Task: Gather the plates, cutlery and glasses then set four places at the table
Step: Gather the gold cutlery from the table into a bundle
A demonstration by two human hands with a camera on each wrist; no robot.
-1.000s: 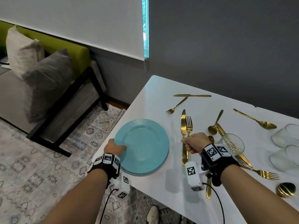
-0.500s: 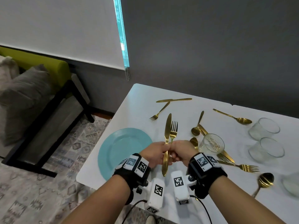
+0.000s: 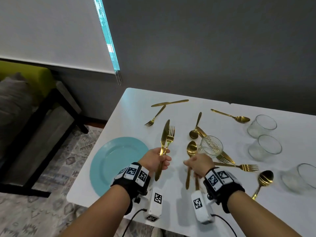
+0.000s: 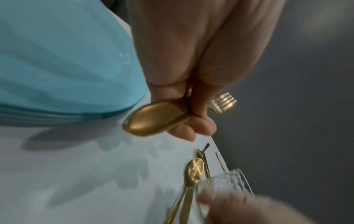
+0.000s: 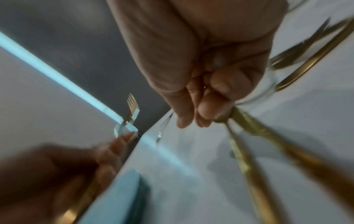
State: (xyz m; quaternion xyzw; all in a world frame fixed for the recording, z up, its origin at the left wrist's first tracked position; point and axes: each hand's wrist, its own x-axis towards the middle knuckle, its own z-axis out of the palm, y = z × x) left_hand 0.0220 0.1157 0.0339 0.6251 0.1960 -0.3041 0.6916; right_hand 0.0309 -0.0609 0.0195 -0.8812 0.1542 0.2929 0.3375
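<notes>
A stack of turquoise plates (image 3: 118,161) (image 4: 67,68) sits at the near left corner of the white table (image 3: 136,103). Just right of it, my left hand (image 3: 165,158) (image 4: 191,118) grips a gold knife (image 3: 165,134) and gold fork (image 3: 171,135) together by their handles, tips pointing away. My right hand (image 3: 195,162) (image 5: 203,109) is curled over the handle of a gold spoon (image 3: 191,148) (image 4: 194,169), fingertips pinching it beside a second gold handle. A patterned glass (image 3: 211,146) stands just right of the spoon.
Three plain glasses (image 3: 261,125) (image 3: 265,147) (image 3: 299,177) stand at the right. Loose gold cutlery lies around: a far knife (image 3: 169,102), spoons (image 3: 239,118) (image 3: 265,177), a fork (image 3: 239,166). The table's near edge (image 3: 82,200) is close. A bench sofa (image 3: 25,108) stands left.
My left hand left the plate stack and took the knife and fork over from my right hand. My right hand let them go and moved right onto the spoon.
</notes>
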